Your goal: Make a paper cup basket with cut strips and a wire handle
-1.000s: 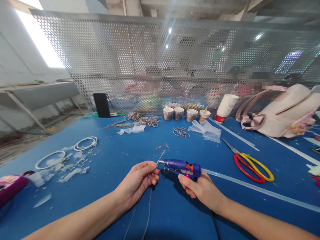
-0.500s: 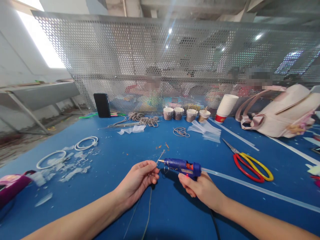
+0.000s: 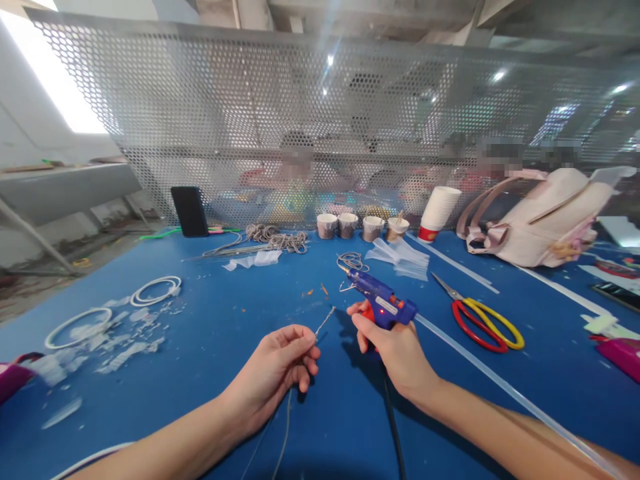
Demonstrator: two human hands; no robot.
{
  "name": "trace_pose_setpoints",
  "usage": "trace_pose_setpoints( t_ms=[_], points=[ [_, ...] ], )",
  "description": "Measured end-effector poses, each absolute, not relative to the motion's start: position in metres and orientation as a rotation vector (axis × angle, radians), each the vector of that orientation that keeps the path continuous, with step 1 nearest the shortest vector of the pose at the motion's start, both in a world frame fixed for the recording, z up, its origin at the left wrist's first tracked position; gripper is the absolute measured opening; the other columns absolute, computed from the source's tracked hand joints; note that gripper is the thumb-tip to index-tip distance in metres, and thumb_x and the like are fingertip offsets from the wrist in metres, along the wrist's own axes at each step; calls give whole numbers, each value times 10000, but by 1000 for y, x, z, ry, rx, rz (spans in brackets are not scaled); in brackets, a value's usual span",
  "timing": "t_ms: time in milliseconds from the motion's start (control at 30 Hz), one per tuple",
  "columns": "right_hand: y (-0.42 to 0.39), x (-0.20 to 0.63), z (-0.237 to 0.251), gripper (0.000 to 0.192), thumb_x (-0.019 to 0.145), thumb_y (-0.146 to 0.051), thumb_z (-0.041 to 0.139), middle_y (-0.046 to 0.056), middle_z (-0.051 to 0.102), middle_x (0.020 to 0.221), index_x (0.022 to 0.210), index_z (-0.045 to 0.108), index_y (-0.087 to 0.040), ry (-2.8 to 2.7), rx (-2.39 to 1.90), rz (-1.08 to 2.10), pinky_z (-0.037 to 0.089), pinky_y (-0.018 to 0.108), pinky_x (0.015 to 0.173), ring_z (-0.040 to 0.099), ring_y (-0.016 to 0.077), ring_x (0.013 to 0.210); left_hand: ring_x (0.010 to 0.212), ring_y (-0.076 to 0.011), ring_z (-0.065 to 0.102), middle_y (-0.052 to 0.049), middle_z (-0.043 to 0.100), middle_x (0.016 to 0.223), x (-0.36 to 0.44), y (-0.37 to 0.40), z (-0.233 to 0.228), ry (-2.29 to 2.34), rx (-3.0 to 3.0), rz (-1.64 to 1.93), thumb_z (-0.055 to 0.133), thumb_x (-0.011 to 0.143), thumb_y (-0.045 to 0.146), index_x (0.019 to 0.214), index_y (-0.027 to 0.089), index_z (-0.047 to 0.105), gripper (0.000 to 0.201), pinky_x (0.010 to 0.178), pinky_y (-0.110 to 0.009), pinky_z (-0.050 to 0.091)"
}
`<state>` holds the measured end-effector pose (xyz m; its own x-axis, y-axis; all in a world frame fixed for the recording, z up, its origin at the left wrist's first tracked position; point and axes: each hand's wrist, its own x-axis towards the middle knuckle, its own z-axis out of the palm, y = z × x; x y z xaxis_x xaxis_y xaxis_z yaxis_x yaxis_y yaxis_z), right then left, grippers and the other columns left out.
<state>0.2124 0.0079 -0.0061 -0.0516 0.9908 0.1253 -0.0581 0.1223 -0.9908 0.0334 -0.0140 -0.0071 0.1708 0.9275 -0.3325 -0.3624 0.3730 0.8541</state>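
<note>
A thin grey cord (image 3: 325, 321) is pinched between the thumb and fingers of my left hand (image 3: 286, 365). Its whitish tip sticks up to the right, while thin strands trail down below the hand. My right hand (image 3: 403, 357) grips a blue hot glue gun (image 3: 373, 290) by its handle, with a finger by the red trigger. The gun's nozzle points up and left, apart from the cord's tip, and a small red light glows on its body. From its back runs a long clear glue stick (image 3: 480, 363), passing over my right forearm; a black cable (image 3: 393, 427) hangs below.
Red-and-yellow-handled scissors (image 3: 480, 325) lie right. Behind are grey cord bundles (image 3: 280, 239), clear strips (image 3: 400, 257), small cups (image 3: 373, 229), stacked paper cups (image 3: 440, 212), a pink bag (image 3: 545, 217) and a black phone-like slab (image 3: 189, 211). White rings (image 3: 155, 291) and scraps lie left. A perforated metal screen (image 3: 225, 100) stands across the back.
My right hand has drawn the glue gun away from the cord, up and right, tilting its nozzle upward. My left hand still holds the cord. The whole view has shifted slightly.
</note>
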Motion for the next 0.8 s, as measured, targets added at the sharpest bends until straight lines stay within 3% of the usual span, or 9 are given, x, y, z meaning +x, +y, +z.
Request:
trace_pose_setpoints(
  t_ms=[167,300,500,700,800],
  points=[
    [9,208,-6,209,707,-354,673,-39,584,582,790,603,-176,-1229,-1037,1271,413,238,481,477,88,439,424,-86,534,-22,625,581,41,-20,-4,1033,747,986,793,640,313,694,137,575,285,320,-147,409],
    [7,208,-5,242,694,-373,684,1,655,780,799,585,-178,-1231,-1005,1307,409,231,464,477,71,446,421,-83,528,-18,622,582,43,-23,-3,1027,788,968,788,642,348,704,143,574,303,328,-148,406],
    [8,208,-2,190,745,-356,646,-63,498,517,723,593,-176,-1347,-1052,1226,366,227,491,416,77,446,421,-90,538,-17,616,588,44,-24,-3,1037,829,915,781,646,345,701,141,577,293,324,-155,416],
    [9,211,-5,203,768,-375,629,-59,464,515,754,611,-173,-1414,-1077,1177,344,231,488,403,89,475,433,-108,552,-29,623,610,44,-28,-2,1090,852,824,710,677,254,729,140,591,173,300,-158,397],
    [10,212,-7,207,769,-385,631,-56,471,533,753,610,-179,-1414,-1073,1176,336,232,482,400,89,478,371,-80,495,-26,621,599,45,-29,0,1134,885,774,632,678,180,713,147,577,73,269,-140,307]
  ],
)
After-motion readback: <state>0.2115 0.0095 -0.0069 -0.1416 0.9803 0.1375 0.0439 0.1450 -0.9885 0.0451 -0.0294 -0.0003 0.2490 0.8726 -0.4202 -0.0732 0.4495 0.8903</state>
